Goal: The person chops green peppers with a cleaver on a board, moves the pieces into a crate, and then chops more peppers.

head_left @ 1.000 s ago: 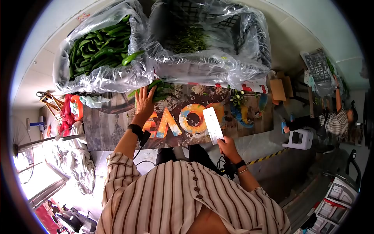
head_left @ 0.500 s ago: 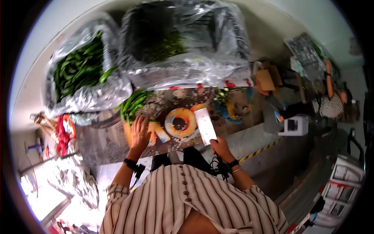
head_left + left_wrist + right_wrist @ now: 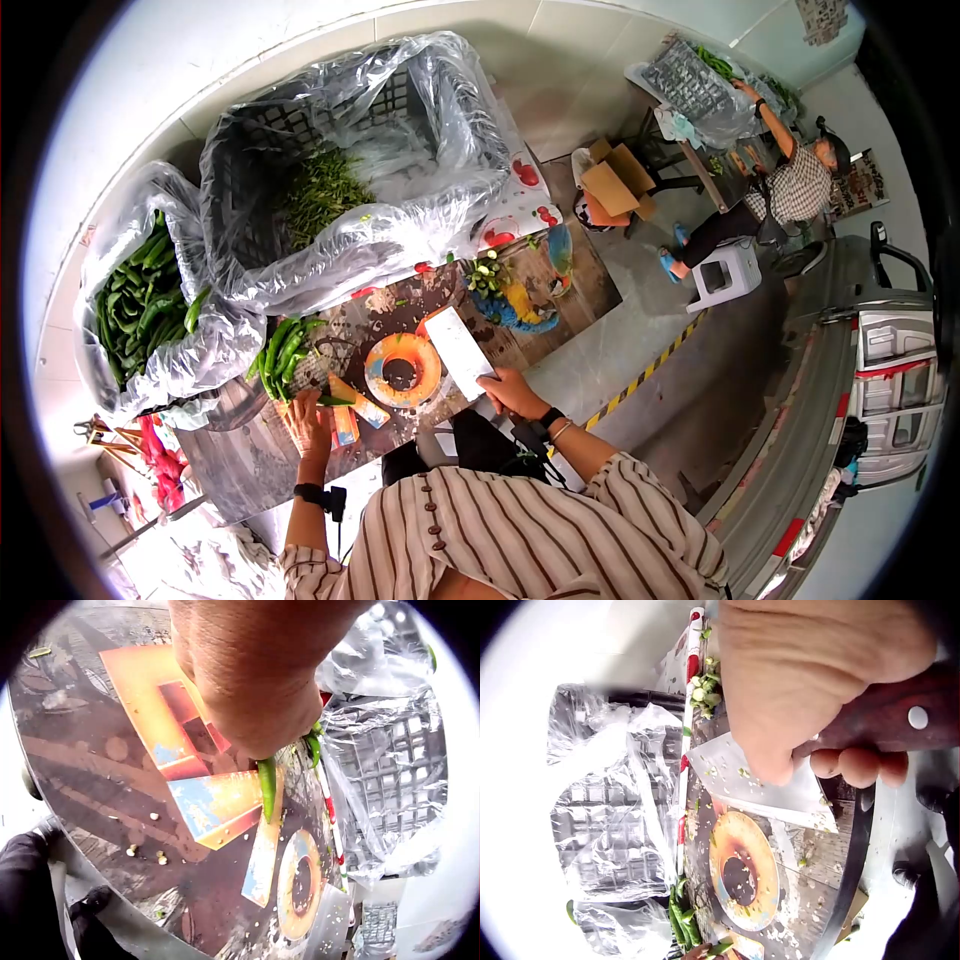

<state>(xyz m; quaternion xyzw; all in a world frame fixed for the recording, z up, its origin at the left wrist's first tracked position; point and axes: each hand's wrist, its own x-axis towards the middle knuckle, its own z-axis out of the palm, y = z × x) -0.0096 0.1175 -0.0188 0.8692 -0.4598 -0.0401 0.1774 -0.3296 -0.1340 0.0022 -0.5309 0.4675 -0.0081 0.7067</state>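
Observation:
My right hand (image 3: 513,392) grips the dark wooden handle (image 3: 900,712) of a cleaver. Bits of green cling to its broad, pale blade (image 3: 460,350), which hangs over the tabletop. On the left, my other hand (image 3: 308,428) holds a green chili pepper (image 3: 267,787) that pokes out from under the fingers. Most of that hand's grip is hidden behind the back of the hand in the left wrist view. Just beyond its fingertips lies a small pile of long green chili peppers (image 3: 283,352).
A plastic-lined crate (image 3: 150,300) full of green peppers stands at the back left. Beside it, a larger lined crate (image 3: 240,180) holds small green pieces (image 3: 320,195). Cut stem ends (image 3: 485,272) lie right on the table (image 3: 230,470). Another person (image 3: 800,185) sits far right.
The head view has swung, shifting the table leftward. My left hand has come back from the pepper pile toward the front edge, now with a pepper. The right hand keeps the cleaver.

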